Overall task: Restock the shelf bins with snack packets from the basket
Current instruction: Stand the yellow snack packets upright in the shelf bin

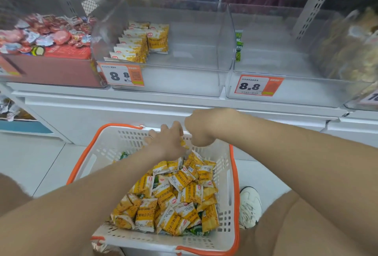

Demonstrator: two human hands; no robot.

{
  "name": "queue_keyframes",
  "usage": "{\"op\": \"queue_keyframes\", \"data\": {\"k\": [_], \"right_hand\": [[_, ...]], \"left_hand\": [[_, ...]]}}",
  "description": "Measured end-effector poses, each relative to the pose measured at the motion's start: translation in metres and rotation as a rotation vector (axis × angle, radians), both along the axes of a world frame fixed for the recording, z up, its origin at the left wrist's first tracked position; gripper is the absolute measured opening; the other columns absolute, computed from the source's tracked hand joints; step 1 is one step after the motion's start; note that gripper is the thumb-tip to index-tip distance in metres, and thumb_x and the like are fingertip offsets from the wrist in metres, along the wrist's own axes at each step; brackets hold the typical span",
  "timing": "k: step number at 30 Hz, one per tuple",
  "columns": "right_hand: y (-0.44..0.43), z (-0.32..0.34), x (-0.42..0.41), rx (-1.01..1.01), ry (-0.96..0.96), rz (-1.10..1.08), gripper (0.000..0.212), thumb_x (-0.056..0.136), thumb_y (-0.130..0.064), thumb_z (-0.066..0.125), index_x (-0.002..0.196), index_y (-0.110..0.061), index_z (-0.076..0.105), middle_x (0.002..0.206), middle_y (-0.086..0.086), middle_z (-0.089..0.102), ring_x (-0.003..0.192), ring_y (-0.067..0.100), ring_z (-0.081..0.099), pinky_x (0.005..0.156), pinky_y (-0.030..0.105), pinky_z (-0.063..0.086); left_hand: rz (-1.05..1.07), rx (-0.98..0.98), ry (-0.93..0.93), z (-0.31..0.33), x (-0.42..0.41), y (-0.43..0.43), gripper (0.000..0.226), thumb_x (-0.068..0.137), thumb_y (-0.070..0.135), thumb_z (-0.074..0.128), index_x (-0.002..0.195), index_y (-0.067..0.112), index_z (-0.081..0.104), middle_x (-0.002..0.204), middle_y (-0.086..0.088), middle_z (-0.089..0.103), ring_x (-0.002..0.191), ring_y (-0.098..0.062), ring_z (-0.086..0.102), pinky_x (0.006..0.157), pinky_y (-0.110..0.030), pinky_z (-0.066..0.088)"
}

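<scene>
Packets (173, 200) in basket (229, 194), below shelf bins (163, 80) (bins side by side)

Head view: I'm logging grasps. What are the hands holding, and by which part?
Yellow packets, gripped between the left hand and right hand over the basket; only an edge shows, so which part cannot be told.

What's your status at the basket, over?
Left hand grips yellow packets over basket; right hand curled alongside, grip hidden. Centre bin holds few packets, mostly bare. Nothing blocking.

L hand (165, 143), R hand (201, 131) — over basket (235, 174) pkts (180, 194).
</scene>
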State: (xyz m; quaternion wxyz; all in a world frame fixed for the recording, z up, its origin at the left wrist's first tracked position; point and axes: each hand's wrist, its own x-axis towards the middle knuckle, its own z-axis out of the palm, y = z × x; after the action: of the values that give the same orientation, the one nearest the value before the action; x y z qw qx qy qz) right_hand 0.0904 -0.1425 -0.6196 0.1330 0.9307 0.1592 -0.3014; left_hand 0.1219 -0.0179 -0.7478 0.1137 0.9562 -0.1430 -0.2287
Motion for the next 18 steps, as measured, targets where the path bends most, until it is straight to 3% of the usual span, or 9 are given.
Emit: {"op": "queue_keyframes", "data": {"k": [2,4,7,10,12,14,16,18], "right_hand": [[-0.008,0.012,0.005,0.083,-0.035,-0.08,0.029,0.102,-0.025,0.052,0.075,-0.018,0.044,0.079,0.001,0.052,0.07,0.02,0.053,0.054,0.031,0.038],[-0.014,0.023,0.011,0.257,-0.047,-0.211,0.027,0.098,-0.028,0.056,0.075,-0.015,0.05,0.08,0.006,0.06,0.077,0.027,0.061,0.056,0.031,0.044],[-0.02,0.038,0.016,0.644,-0.032,-0.51,0.022,0.09,-0.03,0.068,0.09,-0.008,0.067,0.088,0.012,0.073,0.076,0.025,0.074,0.066,0.035,0.064],[-0.027,0.045,0.016,0.935,-0.085,-0.712,0.024,0.09,-0.026,0.076,0.105,-0.008,0.07,0.094,0.012,0.076,0.077,0.024,0.076,0.072,0.035,0.066],[-0.029,0.048,0.016,1.055,-0.113,-0.733,0.023,0.095,-0.02,0.075,0.109,-0.003,0.068,0.091,0.014,0.074,0.07,0.021,0.072,0.067,0.032,0.064],[-0.032,0.049,0.018,1.145,-0.139,-0.729,0.025,0.097,-0.017,0.073,0.114,0.0,0.066,0.095,0.02,0.074,0.072,0.023,0.071,0.07,0.036,0.063],[-0.035,0.052,0.021,1.207,-0.132,-0.705,0.024,0.098,-0.014,0.071,0.115,0.002,0.066,0.103,0.027,0.074,0.08,0.028,0.073,0.079,0.043,0.063],[-0.037,0.055,0.021,1.227,-0.104,-0.65,0.022,0.098,-0.009,0.07,0.116,0.002,0.066,0.104,0.025,0.075,0.083,0.028,0.075,0.083,0.045,0.063]], "left_hand": [[0.073,-0.354,0.059,0.029,0.002,0.002,0.058,0.075,0.033,0.085,0.113,0.032,0.042,0.12,-0.007,0.055,0.102,-0.033,0.062,0.071,-0.04,0.049],[0.077,-0.567,0.073,0.064,-0.002,0.006,0.062,0.073,0.022,0.091,0.116,0.028,0.047,0.106,-0.009,0.063,0.085,-0.028,0.066,0.07,-0.043,0.054],[0.001,-0.629,-0.003,0.111,-0.005,0.014,0.078,0.069,0.024,0.097,0.128,0.035,0.047,0.099,-0.002,0.065,0.08,-0.023,0.068,0.071,-0.043,0.056],[0.019,-0.684,-0.078,0.137,0.001,0.028,0.084,0.064,0.019,0.1,0.131,0.034,0.052,0.104,0.002,0.064,0.075,-0.012,0.069,0.067,-0.033,0.056],[0.077,-0.829,0.034,0.148,0.006,0.036,0.067,0.074,0.008,0.093,0.129,0.027,0.06,0.114,-0.005,0.069,0.085,-0.018,0.076,0.081,-0.035,0.061],[0.184,-1.051,0.191,0.16,0.009,0.042,0.035,0.091,-0.001,0.075,0.124,0.007,0.067,0.118,-0.019,0.074,0.098,-0.028,0.077,0.095,-0.041,0.061],[0.252,-1.199,0.302,0.167,0.012,0.048,0.019,0.103,0.003,0.06,0.117,-0.003,0.07,0.112,-0.023,0.076,0.101,-0.031,0.077,0.091,-0.037,0.062],[0.285,-1.217,0.341,0.171,0.013,0.052,0.021,0.107,0.009,0.054,0.111,0.002,0.074,0.107,-0.019,0.078,0.099,-0.029,0.078,0.082,-0.032,0.064]]}}
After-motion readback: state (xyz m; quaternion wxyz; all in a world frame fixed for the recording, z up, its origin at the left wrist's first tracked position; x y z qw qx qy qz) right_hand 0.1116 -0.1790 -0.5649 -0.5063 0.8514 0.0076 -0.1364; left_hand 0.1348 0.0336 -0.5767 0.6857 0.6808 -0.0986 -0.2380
